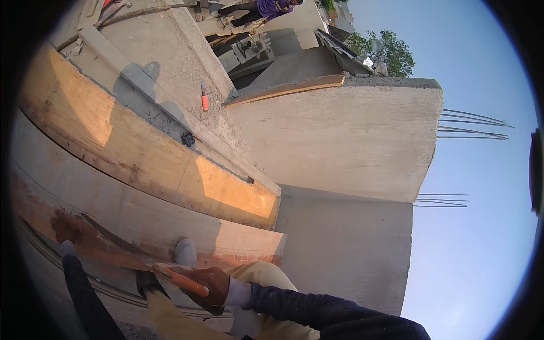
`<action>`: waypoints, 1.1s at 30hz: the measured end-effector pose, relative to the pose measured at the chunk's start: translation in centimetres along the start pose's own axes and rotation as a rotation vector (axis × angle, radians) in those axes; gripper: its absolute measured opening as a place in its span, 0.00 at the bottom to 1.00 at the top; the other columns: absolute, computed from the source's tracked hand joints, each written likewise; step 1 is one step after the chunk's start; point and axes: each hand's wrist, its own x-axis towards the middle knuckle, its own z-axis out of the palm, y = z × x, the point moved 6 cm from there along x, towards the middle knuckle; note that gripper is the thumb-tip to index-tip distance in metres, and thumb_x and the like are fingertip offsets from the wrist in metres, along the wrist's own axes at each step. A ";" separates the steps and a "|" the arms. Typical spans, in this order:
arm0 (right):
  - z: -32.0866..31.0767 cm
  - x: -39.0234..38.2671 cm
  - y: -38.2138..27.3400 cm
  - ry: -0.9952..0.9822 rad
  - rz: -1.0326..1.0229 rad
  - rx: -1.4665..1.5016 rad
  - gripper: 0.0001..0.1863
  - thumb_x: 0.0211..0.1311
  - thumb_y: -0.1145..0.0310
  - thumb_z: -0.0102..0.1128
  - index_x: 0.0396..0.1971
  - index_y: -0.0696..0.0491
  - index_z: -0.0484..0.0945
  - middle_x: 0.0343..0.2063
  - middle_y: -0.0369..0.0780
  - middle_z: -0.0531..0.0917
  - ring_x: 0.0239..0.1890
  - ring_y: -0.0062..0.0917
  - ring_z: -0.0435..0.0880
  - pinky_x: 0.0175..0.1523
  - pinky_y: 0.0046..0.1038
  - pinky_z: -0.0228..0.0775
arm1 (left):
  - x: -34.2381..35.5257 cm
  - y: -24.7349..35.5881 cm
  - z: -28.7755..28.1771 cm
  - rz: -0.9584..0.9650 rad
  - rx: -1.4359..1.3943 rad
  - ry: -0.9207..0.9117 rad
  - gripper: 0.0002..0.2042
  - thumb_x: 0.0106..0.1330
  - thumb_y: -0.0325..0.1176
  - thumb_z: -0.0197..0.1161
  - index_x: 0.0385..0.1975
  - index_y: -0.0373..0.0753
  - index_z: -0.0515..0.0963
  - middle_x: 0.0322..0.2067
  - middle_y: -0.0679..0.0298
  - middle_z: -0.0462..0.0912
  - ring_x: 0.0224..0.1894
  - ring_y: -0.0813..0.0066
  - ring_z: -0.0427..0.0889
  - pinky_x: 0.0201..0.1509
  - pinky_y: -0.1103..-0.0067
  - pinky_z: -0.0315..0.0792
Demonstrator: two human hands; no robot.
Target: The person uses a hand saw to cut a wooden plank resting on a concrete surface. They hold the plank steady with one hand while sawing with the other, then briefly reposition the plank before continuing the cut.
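My right hand [212, 286] grips the orange handle of a handsaw [122, 241], its fingers wrapped round it. The long dark blade points up and left and lies over a worn, reddish-brown board [241, 259]. I cannot tell whether its teeth are in the wood. On the same board, farther left, my left hand [66, 226] rests with its fingers seemingly laid out; their tips are hard to see. One of my shoes [186, 252] stands on the board beside the blade.
A lighter plywood panel [147, 164] runs alongside the board. Behind it lie a long timber [147, 90] and an orange-handled tool [204, 99] on rubble-strewn concrete. Concrete walls [340, 130] rise to the right, with bare steel rods [470, 119] jutting out. Another person [266, 10] is at the top.
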 end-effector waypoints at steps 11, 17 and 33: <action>2.3 0.2 -0.1 0.002 -0.138 -0.012 0.34 0.53 0.76 0.66 0.64 0.50 0.74 0.45 0.48 0.86 0.39 0.43 0.88 0.44 0.35 0.80 | -10.6 3.4 -10.0 0.038 0.116 -0.090 0.55 0.54 0.55 0.74 0.76 0.37 0.49 0.76 0.48 0.49 0.75 0.31 0.46 0.79 0.50 0.45; 1.9 3.3 -0.4 0.030 -0.141 0.028 0.37 0.51 0.75 0.66 0.66 0.50 0.71 0.43 0.49 0.86 0.38 0.44 0.88 0.42 0.37 0.80 | -10.8 5.0 -10.8 0.008 0.108 -0.140 0.49 0.59 0.50 0.71 0.77 0.42 0.49 0.77 0.48 0.43 0.76 0.28 0.39 0.80 0.49 0.39; 2.8 3.7 -1.0 0.070 -0.127 0.068 0.32 0.55 0.77 0.65 0.64 0.50 0.74 0.46 0.47 0.86 0.39 0.45 0.87 0.42 0.34 0.80 | -9.9 4.4 -9.7 0.037 0.092 -0.047 0.53 0.52 0.48 0.77 0.76 0.42 0.52 0.76 0.49 0.50 0.76 0.29 0.44 0.78 0.49 0.45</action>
